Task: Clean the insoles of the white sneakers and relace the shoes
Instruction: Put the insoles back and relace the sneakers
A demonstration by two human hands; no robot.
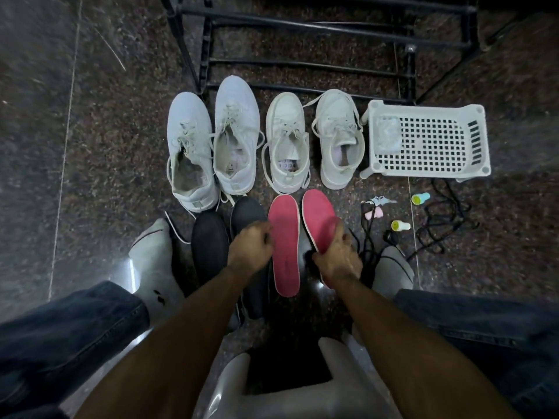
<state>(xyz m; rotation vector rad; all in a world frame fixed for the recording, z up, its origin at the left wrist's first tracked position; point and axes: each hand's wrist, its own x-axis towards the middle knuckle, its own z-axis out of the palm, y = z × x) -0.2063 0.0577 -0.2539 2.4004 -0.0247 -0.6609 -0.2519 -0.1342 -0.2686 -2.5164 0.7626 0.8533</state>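
Two pairs of white sneakers stand in a row on the dark floor: a larger pair point(211, 146) at left and a smaller pair point(311, 140) at right, laces loose. Two pink insoles lie in front of the smaller pair. My right hand point(337, 260) grips the right pink insole point(317, 216) near its heel end. My left hand point(251, 244) has curled fingers at the left edge of the left pink insole point(286, 246); whether it holds that edge is unclear. Two dark insoles point(211, 240) lie left of the pink ones, one partly under my left hand.
A white plastic basket point(429, 140) holding a clear wrapped item sits right of the sneakers. Black laces point(444, 225), two small yellow-capped bottles point(400, 225), keys and a pink item lie at right. A black metal rack point(302, 49) stands behind. My socked feet and a grey stool point(272, 382) are near.
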